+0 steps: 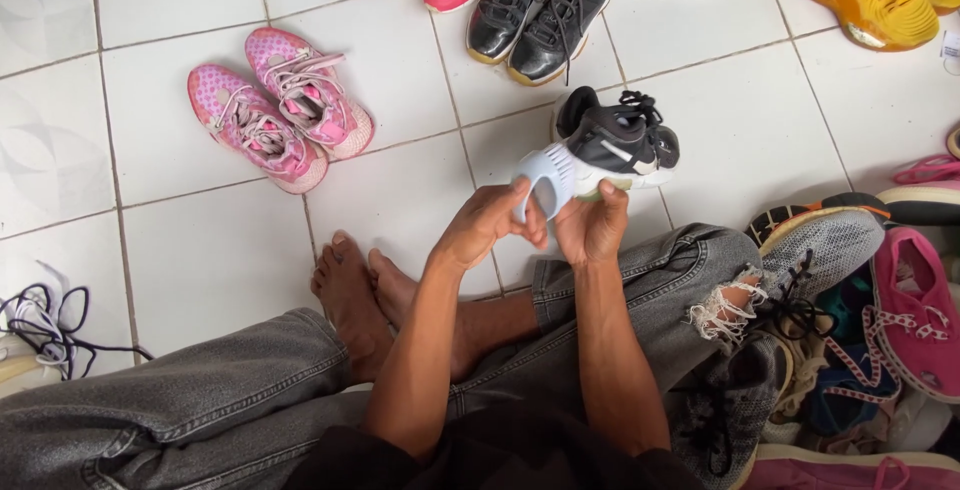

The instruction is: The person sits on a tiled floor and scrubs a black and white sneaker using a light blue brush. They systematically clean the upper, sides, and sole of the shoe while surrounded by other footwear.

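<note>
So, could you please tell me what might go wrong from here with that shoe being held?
Both hands, left hand and right hand, pinch only the heel end of the black-and-white shoe, so it might slip onto the tiled floor. Its loose black laces could tangle. The shoe pile crowding the right knee could topple.

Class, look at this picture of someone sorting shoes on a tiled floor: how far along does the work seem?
Looks done: several pairs stand side by side on the tiles, such as the pink sneakers and the black sneakers. In hand: the left hand and right hand hold a pale plastic shoe insert beside a black and white shoe. Left: a jumbled pile of shoes at the person's right.
</note>
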